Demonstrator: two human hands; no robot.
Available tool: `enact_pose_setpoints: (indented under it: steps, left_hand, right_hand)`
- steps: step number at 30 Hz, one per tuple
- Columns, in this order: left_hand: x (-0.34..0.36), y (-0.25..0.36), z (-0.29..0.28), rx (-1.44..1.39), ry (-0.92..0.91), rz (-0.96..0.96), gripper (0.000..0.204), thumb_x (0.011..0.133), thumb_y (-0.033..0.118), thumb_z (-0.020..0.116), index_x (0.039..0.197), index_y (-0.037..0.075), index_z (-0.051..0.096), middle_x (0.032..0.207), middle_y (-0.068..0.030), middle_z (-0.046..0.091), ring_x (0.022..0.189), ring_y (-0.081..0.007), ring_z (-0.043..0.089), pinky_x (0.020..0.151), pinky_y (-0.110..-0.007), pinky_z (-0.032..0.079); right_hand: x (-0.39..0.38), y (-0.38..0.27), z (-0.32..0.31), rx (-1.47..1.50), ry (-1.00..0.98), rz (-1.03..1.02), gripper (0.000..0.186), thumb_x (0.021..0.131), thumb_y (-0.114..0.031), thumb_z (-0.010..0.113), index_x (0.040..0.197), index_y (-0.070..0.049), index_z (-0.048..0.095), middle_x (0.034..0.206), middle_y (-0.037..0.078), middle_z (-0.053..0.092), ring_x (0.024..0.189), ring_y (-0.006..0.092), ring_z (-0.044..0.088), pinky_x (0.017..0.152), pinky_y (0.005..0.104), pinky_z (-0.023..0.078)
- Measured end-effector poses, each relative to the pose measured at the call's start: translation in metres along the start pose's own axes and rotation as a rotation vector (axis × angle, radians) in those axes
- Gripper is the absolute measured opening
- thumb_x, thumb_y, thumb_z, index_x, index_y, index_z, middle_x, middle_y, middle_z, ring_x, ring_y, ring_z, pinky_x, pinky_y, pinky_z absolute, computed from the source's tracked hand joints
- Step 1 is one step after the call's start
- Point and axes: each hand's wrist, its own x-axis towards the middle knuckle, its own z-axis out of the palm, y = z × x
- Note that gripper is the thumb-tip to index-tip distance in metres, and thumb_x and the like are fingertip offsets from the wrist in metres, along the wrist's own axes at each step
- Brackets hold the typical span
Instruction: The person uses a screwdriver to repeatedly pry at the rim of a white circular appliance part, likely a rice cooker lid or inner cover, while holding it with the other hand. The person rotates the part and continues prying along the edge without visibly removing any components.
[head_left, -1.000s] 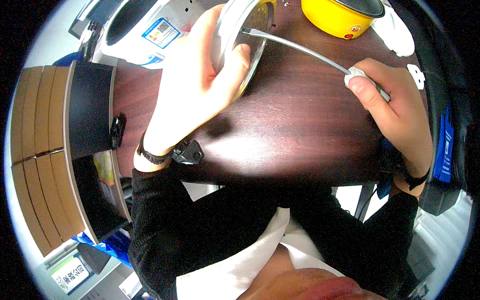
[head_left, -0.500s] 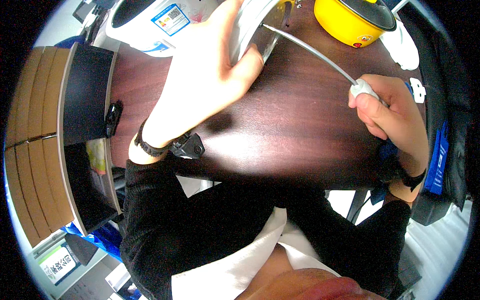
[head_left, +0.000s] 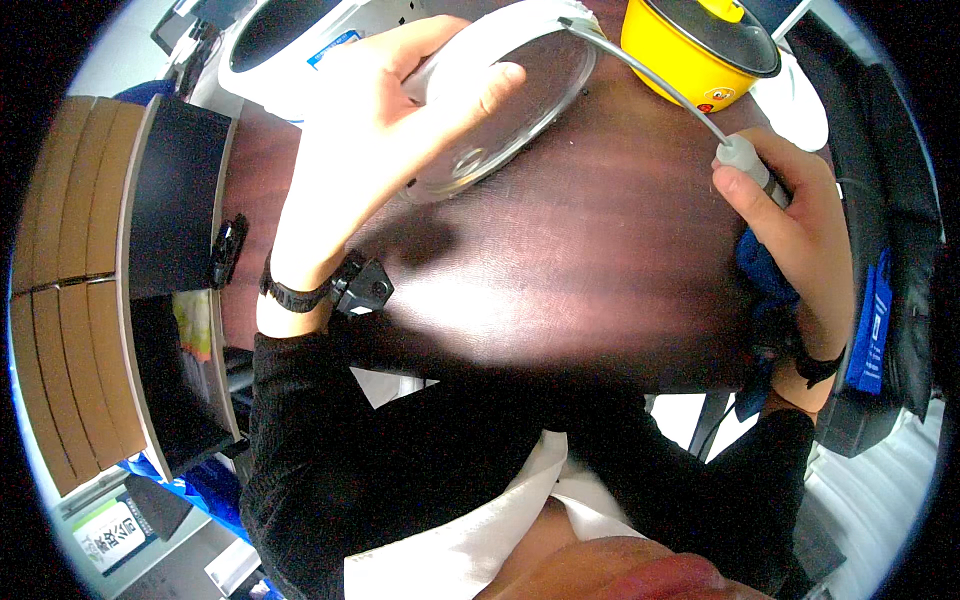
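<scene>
My left hand [head_left: 385, 125] is closed on a round lid [head_left: 490, 45] with a white rim and a clear, see-through face, held tilted over the table. The thumb presses on the near side of the white band; the other fingers are partly hidden behind it. My right hand [head_left: 795, 205] grips the pale handle of a screwdriver [head_left: 668, 82] whose long, thin metal shaft looks bowed. Its dark tip meets the upper part of the lid's white rim. Whether it sits in a hole there, I cannot tell.
On the dark wood table [head_left: 560, 260], a yellow pot [head_left: 680, 55] with a black inside stands at the far right, beside a white cloth-like item [head_left: 795, 100]. Behind my left hand is a white tub-shaped appliance [head_left: 270, 85]. A brown and black shelf unit [head_left: 170, 200] borders the left.
The lid has turned and come lower, so more of its clear face shows. My left hand has shifted left and its thumb has moved up. My right hand has moved slightly right with the screwdriver.
</scene>
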Motion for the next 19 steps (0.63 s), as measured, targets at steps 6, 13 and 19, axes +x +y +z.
enact_pose_setpoints:
  steps: [6, 13, 19]
  left_hand:
    - [0.007, -0.011, -0.007, 0.156, 0.026, 0.078, 0.031, 0.084, 0.029, 0.068, 0.091, 0.000, 0.063, 0.070, -0.0010, 0.059, 0.065, -0.0049, 0.051, 0.057, -0.022, 0.040]
    - [0.005, -0.015, -0.011, 0.163, 0.001, 0.116, 0.032, 0.079, 0.026, 0.072, 0.096, 0.000, 0.064, 0.075, -0.0057, 0.063, 0.067, -0.0088, 0.056, 0.062, -0.024, 0.045]
    - [0.007, -0.021, -0.012, 0.241, 0.050, 0.182, 0.039, 0.075, 0.028, 0.075, 0.103, 0.003, 0.064, 0.082, -0.0093, 0.067, 0.076, -0.0142, 0.065, 0.070, -0.026, 0.049]
  right_hand:
    - [-0.002, -0.010, -0.008, 0.075, 0.009, 0.152, 0.023, 0.082, -0.023, 0.067, 0.088, -0.001, 0.062, 0.072, 0.004, 0.060, 0.069, 0.0109, 0.055, 0.064, 0.0261, 0.043]
    - [0.005, -0.008, -0.003, 0.118, 0.037, 0.153, 0.021, 0.082, -0.020, 0.068, 0.089, -0.001, 0.062, 0.072, 0.002, 0.058, 0.066, 0.0076, 0.051, 0.060, 0.0239, 0.042]
    - [0.005, -0.003, -0.005, 0.054, 0.041, 0.164, 0.020, 0.081, -0.017, 0.069, 0.092, -0.001, 0.062, 0.072, 0.002, 0.059, 0.066, 0.0085, 0.051, 0.060, 0.0246, 0.043]
